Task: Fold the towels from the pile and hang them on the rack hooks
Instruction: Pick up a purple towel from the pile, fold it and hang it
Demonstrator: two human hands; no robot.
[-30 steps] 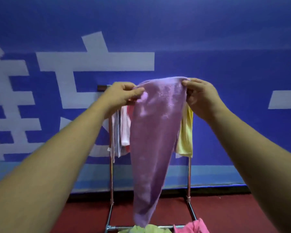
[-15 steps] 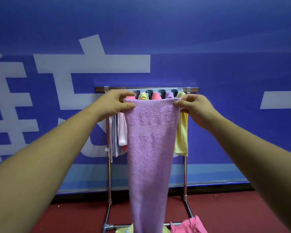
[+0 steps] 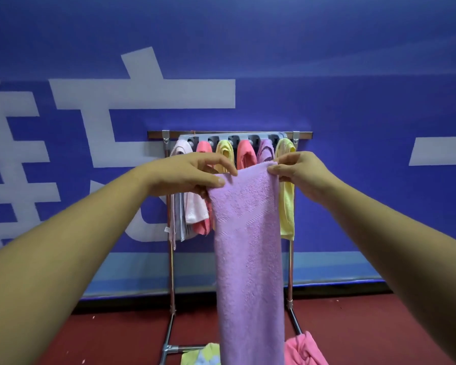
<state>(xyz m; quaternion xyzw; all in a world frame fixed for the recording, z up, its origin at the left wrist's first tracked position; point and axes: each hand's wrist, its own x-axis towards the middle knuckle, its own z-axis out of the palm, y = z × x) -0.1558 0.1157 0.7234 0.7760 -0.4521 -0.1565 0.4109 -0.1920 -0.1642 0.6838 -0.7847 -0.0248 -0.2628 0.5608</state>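
Purple towel (image 3: 248,233) lowered, rack hooks (image 3: 253,140) now uncovered

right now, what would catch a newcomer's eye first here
A long purple towel hangs down the middle of the view, pinched at its top corners by the left hand and the right hand. Just behind it a metal rack carries a row of hung towels in pink, yellow and purple. Huge white characters cover the left of the blue wall.
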